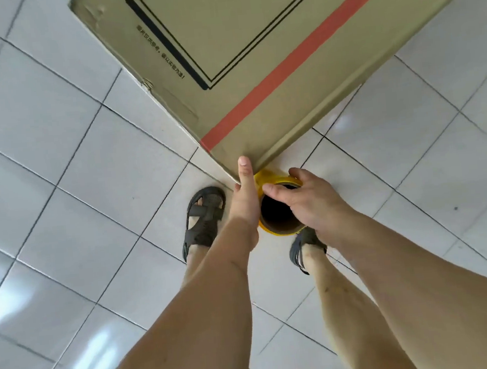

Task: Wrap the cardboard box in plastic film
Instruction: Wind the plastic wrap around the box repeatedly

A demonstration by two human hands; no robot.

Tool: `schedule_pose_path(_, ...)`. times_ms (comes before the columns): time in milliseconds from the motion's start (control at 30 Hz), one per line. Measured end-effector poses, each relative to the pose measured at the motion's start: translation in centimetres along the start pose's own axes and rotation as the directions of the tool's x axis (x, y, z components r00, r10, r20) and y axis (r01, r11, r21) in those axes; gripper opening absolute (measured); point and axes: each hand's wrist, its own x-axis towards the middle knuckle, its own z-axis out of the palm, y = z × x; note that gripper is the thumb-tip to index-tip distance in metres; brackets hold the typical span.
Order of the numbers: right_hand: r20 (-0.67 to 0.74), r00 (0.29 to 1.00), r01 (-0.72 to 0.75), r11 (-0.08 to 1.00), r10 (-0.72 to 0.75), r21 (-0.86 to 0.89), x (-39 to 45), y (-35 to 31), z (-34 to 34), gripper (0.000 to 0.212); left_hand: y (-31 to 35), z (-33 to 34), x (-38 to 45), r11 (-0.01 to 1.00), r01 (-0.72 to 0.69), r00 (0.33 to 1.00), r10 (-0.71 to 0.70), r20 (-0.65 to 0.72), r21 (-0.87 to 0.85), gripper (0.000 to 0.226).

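Box: the cardboard box [268, 49] stands on the tiled floor [60, 185], its near corner at my hands.
Left hand [244, 193]: thumb straight, pressed on that corner.
Right hand [305, 196]: fingers curled round the yellow film roll [277, 210], just beside the corner.

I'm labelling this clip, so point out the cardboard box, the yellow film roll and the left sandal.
cardboard box [253, 36]: head view, printed top face.
yellow film roll [280, 232]: head view, near rim below the dark core.
left sandal [205, 217]: head view, upper straps.
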Motion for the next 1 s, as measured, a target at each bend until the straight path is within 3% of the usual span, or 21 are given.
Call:
schedule_pose_path(100, 0.04, 0.999, 0.033, 0.998, -0.03, -0.059, 0.4, 0.1, -0.9, 0.061, -0.8, 0.9, 1.1, 0.985, -0.057, 0.998, 0.054, -0.024, -0.16, 0.166)
schedule_pose_path(267, 0.007, 0.997, 0.079, 0.973, -0.08, -0.218, 1.0, -0.6, -2.0, 0.079, -2.6, 3.1, 2.4, 0.928, 0.024, 0.997, 0.003, 0.073, -0.372, 0.158)
schedule_pose_path(367, -0.004, 0.993, 0.115, 0.947, -0.121, -0.299, 1.8, -1.8, -3.0, 0.078, -3.4, 4.3, 3.4, 0.882, 0.043, 0.995, 0.003, 0.095, -0.469, 0.161)
schedule_pose_path(567, -0.028, 0.99, 0.125, 0.954, -0.138, -0.273, 1.8, -2.5, -2.6, 0.047, -0.4, 5.3, -1.6, 0.856, -0.142, 0.989, 0.143, -0.036, -0.498, 0.169)
schedule_pose_path(733, -0.102, 0.966, 0.193, 0.927, -0.237, -0.322, 1.0, -1.6, -1.7, 0.06, -0.2, 4.9, -1.9, 0.838, -0.144, 0.984, 0.176, 0.012, -0.526, 0.17)
schedule_pose_path(833, -0.082, 0.966, 0.205, 0.92, -0.245, -0.335, 1.6, -1.9, -2.0, 0.06, 0.0, 5.4, -2.1, 0.841, -0.139, 0.986, 0.168, 0.008, -0.523, 0.153)
schedule_pose_path(933, -0.08, 0.969, 0.193, 0.915, -0.235, -0.354, 1.9, -1.4, -2.0, 0.062, -0.2, 5.6, -2.1, 0.839, -0.157, 0.985, 0.173, -0.019, -0.522, 0.114)
schedule_pose_path(1000, -0.099, 0.969, 0.176, 0.912, -0.227, -0.369, 2.2, -1.1, -1.8, 0.066, -0.1, 5.7, -2.3, 0.842, -0.187, 0.982, 0.182, -0.06, -0.506, 0.103)
